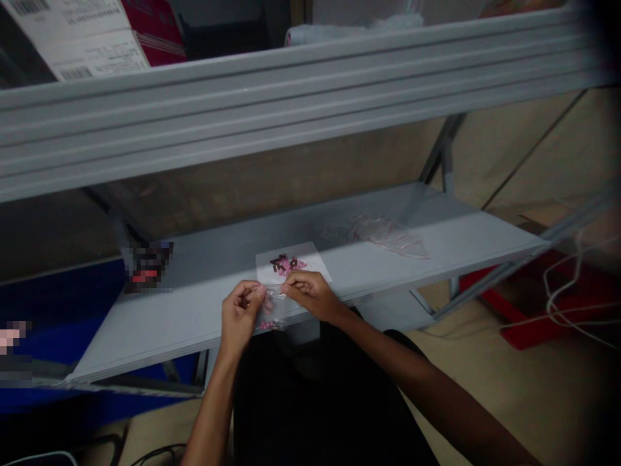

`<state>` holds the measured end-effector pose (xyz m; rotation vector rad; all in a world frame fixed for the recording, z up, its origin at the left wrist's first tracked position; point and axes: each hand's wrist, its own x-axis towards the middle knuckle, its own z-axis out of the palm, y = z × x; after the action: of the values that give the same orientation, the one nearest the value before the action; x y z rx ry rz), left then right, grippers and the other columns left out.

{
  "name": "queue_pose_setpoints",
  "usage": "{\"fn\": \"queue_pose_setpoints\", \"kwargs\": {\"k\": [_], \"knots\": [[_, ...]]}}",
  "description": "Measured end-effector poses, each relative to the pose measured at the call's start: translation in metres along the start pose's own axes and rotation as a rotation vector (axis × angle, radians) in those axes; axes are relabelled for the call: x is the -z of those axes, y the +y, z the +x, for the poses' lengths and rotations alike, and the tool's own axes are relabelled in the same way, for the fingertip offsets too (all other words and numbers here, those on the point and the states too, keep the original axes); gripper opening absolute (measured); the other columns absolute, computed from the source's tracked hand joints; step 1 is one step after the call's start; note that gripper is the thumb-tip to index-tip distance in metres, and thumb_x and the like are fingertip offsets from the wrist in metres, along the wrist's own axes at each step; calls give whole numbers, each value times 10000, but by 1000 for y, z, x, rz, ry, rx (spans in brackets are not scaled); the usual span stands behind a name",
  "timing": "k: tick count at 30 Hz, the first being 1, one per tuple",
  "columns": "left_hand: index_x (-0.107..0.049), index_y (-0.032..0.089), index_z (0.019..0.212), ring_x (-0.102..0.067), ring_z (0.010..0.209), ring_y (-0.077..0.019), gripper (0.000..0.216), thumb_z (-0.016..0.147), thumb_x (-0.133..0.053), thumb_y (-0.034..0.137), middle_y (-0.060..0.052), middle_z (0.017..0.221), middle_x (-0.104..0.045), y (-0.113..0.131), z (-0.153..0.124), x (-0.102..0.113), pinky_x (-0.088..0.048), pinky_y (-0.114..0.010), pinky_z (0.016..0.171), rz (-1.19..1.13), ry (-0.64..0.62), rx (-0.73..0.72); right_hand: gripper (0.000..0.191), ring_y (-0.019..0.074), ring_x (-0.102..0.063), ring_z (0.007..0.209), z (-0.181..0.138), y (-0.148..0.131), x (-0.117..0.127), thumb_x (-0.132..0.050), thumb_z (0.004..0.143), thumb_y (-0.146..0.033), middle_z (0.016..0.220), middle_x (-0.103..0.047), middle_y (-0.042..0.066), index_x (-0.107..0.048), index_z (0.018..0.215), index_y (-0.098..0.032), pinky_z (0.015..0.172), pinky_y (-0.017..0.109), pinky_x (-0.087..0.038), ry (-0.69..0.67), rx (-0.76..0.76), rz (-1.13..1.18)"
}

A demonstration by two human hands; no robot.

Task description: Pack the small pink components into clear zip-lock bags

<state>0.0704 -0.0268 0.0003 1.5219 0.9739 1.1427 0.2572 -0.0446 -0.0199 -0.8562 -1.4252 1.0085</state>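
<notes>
Nearest, dark clothing (pixel 330 401) covers the lap, and two bare forearms reach over it toward the lower shelf (pixel 194 310). At its front edge the left hand (pixel 241 310) pinches one side of a small clear bag (pixel 273 312), its thumb closed against the curled fingers. The right hand (pixel 310 294) has the opposite side of the top, thumb and forefinger likewise brought together, the other fingers folded in. So both are clamped on the bag, a short stretch of film between them, and neither is spread open. The bag hangs upright, with some pink bits (pixel 266 325) gathered at the bottom.

The step in hand appears to be working the bag's mouth; whether it is being parted or pressed closed, I cannot tell. The next move probably calls for a level hold, with thumb pressure along the rim, so that nothing tips out.

Just beyond the hands lies a white sheet (pixel 315 254), flat on the shelf, with a loose pile (pixel 286 265) of pink and dark bits on it. Further right is some crumpled plastic (pixel 388 236). Off the shelf's right end, pale cables (pixel 550 304) loop over a red tray (pixel 514 338). A grey beam (pixel 242 97) crosses above, and past it, at upper left, is a white and red carton (pixel 97 42).
</notes>
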Motion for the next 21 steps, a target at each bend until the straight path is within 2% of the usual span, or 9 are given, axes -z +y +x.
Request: {"fn": "queue_pose_setpoints", "kwargs": {"k": [3,7,10,13,15,16,17,19,21], "knots": [[-632,172,821,-610,550,-142,224,854,-658,391,-2,650,-668,2,-2,-2,-474,-239,576,24,-38,6,337,122,-495,612,-1,1,0,-641,865,-462,663,-546,-8,-611,693,-174,579,243,-393,21,10,-29],[-670,157,742,-597,532,-131,218,801,-717,362,0,630,-666,4,0,6,-453,-220,532,95,81,-6,361,130,-496,588,-1,4,-2,-613,891,-466,614,-541,-8,-637,680,-174,574,250,-396,13,52,-139],[-720,147,818,-604,515,-146,268,802,-705,415,-21,655,-709,5,14,32,-464,-237,514,163,180,2,382,142,-496,579,3,1,9,-546,946,-408,599,-550,8,-637,656,-178,588,268,-398,105,128,-384],[-733,113,937,-618,508,-184,432,854,-604,516,-51,649,-718,9,36,67,-489,-278,504,327,308,18,347,185,-562,691,11,-9,43,-503,968,-334,693,-624,55,-649,695,-177,707,306,-436,291,199,-755],[-735,88,1013,-710,748,-265,482,885,-548,514,-133,853,-766,10,47,84,-553,-355,682,600,337,-36,248,239,-597,883,15,-14,73,-494,957,-269,879,-687,106,-698,866,-161,842,346,-441,424,186,-1040],[-722,83,1079,-710,908,-310,493,888,-545,502,-173,995,-758,9,50,89,-548,-405,802,770,375,-90,224,264,-589,993,17,-15,88,-505,938,-227,1019,-693,129,-699,1018,-151,904,367,-429,443,159,-1176],[-690,82,1166,-671,1058,-340,514,901,-527,491,-198,1135,-722,8,50,91,-514,-446,911,916,388,-151,298,284,-567,1089,17,-14,101,-523,911,-188,1146,-671,145,-660,1172,-146,949,383,-414,431,127,-1294],[-620,90,1283,-587,1223,-336,534,940,-468,470,-199,1297,-645,3,45,87,-443,-471,1037,1089,290,-251,505,294,-538,1189,18,-10,120,-529,867,-109,1248,-642,158,-539,1370,-156,984,394,-393,351,48,-1461],[-567,103,1342,-539,1294,-298,532,973,-412,453,-179,1372,-598,-5,37,77,-411,-459,1090,1152,88,-301,581,280,-603,1112,18,-3,129,-506,854,-59,1132,-700,157,-487,1424,-166,966,391,-398,268,-55,-1544]]}}
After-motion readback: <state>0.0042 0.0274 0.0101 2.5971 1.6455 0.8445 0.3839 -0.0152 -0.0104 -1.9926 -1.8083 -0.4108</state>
